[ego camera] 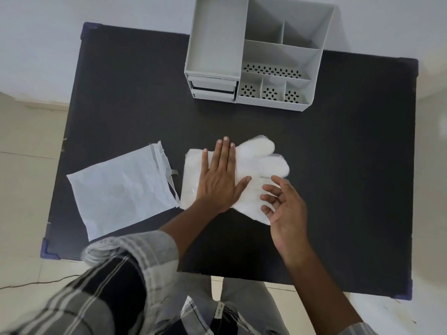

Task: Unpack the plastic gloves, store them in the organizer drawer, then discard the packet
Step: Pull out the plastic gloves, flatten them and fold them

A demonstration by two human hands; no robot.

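Observation:
A stack of translucent white plastic gloves (261,157) lies flat in the middle of the black table (338,165), fingers pointing right and away. My left hand (221,176) presses palm-down on the stack, fingers spread. My right hand (281,204) hovers at the stack's near right edge, fingers curled loosely and apart, holding nothing. The empty white packet (121,189), torn open along its right side, lies flat to the left of the gloves. The grey organizer (256,52) stands at the table's far edge, with two small drawers (212,87) in its lower left front, one slightly ajar.
The organizer's top has an open tray on the left and several compartments on the right. The table has blue corner guards (48,250). Pale floor tiles surround it, and a thin cable (36,282) runs along the floor at lower left.

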